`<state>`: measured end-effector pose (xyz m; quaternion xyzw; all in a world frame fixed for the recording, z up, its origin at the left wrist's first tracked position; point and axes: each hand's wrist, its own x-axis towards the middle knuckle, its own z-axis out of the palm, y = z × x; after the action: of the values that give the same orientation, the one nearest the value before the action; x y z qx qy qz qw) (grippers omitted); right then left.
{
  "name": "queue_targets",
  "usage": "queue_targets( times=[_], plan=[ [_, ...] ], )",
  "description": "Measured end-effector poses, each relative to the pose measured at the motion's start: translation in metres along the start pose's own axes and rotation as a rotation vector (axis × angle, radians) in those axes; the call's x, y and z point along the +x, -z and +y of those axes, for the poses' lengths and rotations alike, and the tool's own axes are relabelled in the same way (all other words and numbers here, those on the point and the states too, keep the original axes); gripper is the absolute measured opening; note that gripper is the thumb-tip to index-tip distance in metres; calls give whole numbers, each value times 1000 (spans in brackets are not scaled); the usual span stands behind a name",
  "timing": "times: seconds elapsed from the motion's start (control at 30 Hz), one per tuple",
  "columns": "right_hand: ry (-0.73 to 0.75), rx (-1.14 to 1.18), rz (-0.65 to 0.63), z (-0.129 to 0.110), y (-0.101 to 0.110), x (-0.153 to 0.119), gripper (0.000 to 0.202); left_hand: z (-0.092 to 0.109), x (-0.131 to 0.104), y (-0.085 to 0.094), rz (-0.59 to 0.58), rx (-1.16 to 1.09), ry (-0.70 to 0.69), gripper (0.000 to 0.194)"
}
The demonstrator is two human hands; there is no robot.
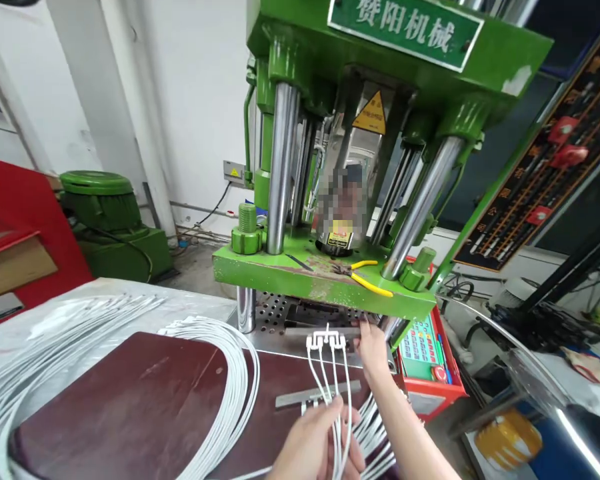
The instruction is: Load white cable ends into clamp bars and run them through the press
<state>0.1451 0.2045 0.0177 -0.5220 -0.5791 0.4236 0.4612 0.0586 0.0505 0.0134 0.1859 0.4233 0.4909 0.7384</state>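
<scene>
My left hand (316, 445) grips a small bunch of white cables (337, 393) near the bottom middle. Their molded white ends (326, 341), joined by a runner, stand upright in front of the press opening. My right hand (373, 348) reaches forward to the mould area under the green press plate (300, 275), fingers near the metal mould (316, 327); whether it grips anything I cannot tell. More white cables (377, 433) hang below my right forearm.
A green vertical moulding machine (380, 100) fills the middle. Yellow-handled pliers (367, 277) lie on its plate. Looped white cables (220, 393) rest on the brown table (130, 400). A metal bar (310, 395) lies nearby. A red control box (425, 360) sits right.
</scene>
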Motion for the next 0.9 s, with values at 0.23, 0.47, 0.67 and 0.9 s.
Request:
queue_targets(
  times=[0.23,0.47,0.67,0.9],
  plan=[
    [-120,219,58,11,64,-97,46,-2,-13,6,299,28,-317,53],
    [292,-384,-47,-14,109,-141,31,6,-19,-1,309,462,-506,41],
    [617,-756,-265,-31,117,-163,43,8,-23,-9,321,597,-558,39],
    [739,-905,-124,-22,106,-164,33,10,-31,-21,328,718,-571,37]
  ],
)
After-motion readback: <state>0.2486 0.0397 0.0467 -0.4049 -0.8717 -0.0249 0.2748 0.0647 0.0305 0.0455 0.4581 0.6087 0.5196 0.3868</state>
